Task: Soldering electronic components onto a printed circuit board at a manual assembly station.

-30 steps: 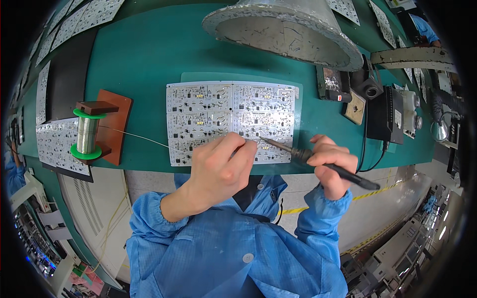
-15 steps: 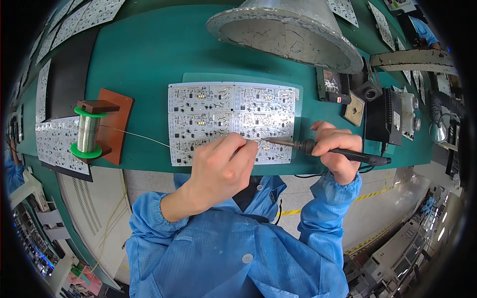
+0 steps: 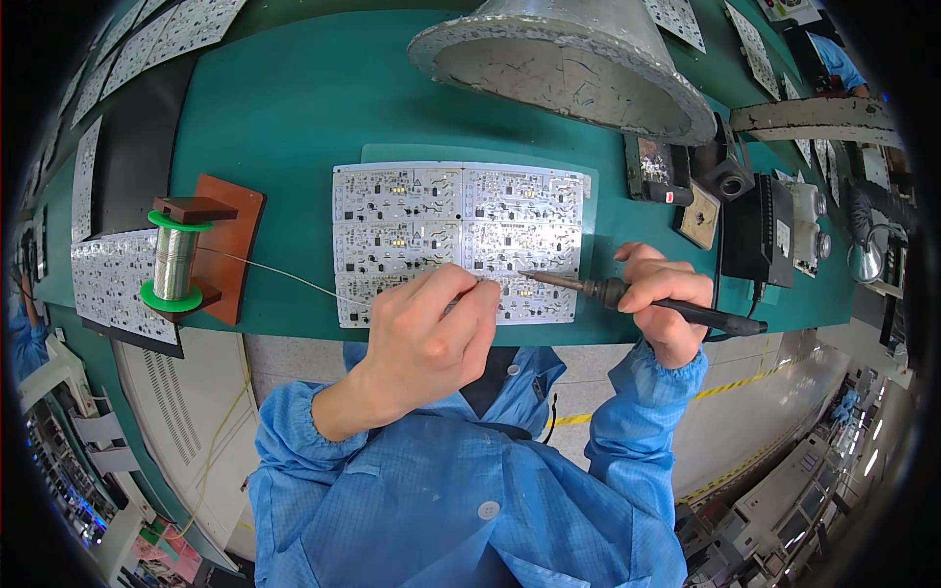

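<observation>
A white panel of circuit boards [image 3: 397, 201] lies flat on the green mat in front of me. My right hand [image 3: 667, 299] grips a soldering iron [image 3: 701, 315] by its dark handle, the metal tip pointing left at the panel's lower right part. Whether the tip touches the board I cannot tell. Over the panel's lower edge, my left hand [image 3: 426, 328] pinches solder wire [image 3: 294, 275], its fingers closed near the iron's tip. The wire runs back to a spool of solder [image 3: 174, 263] with green flanges on a reddish-brown stand [image 3: 235, 265]. The wire's end at my fingertips is hidden.
A metal fume hood [image 3: 578, 73] overhangs the far side of the bench. At the right stand a black box [image 3: 755, 240], an iron holder [image 3: 727, 176] and a small tray with a tan pad [image 3: 699, 216]. More boards [image 3: 118, 284] lie at the left.
My left hand has shifted slightly left and down, away from the iron's tip. The iron and my right hand have barely moved; the panel stays put.
</observation>
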`<state>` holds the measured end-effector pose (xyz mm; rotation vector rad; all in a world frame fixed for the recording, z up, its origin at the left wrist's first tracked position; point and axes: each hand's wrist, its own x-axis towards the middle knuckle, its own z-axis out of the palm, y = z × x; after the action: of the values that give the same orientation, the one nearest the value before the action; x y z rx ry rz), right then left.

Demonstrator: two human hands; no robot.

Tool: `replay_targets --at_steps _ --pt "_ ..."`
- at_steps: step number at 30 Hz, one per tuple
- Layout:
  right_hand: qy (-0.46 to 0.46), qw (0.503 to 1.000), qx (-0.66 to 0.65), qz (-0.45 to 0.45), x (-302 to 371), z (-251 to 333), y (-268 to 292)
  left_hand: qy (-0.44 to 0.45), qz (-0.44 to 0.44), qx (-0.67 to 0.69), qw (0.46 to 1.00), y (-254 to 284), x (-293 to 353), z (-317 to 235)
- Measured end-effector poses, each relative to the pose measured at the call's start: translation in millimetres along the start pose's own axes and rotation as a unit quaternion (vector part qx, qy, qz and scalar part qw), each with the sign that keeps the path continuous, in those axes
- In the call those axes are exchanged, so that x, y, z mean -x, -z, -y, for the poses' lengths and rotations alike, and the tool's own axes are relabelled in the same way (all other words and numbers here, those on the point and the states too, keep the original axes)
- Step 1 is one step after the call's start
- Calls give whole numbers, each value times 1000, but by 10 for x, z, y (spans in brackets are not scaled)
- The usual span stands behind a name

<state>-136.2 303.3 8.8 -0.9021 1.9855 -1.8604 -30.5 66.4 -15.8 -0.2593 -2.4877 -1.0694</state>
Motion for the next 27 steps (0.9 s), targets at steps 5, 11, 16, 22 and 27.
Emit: replay_targets --at_steps 5,11,16,22,27 --pt "5 999 -22 -27 61 -23 26 18 -12 36 999 67 -3 -5" --pt "89 968 101 -212 236 -90 -137 84 -14 63 994 198 -30 3" --pt "69 896 283 -335 229 -267 -276 96 -10 60 993 272 -58 79" --pt "-17 874 406 -267 181 -385 -164 74 -19 37 996 283 -80 191" --pt "-24 886 354 -299 191 -360 -219 84 -9 25 996 326 -94 249"
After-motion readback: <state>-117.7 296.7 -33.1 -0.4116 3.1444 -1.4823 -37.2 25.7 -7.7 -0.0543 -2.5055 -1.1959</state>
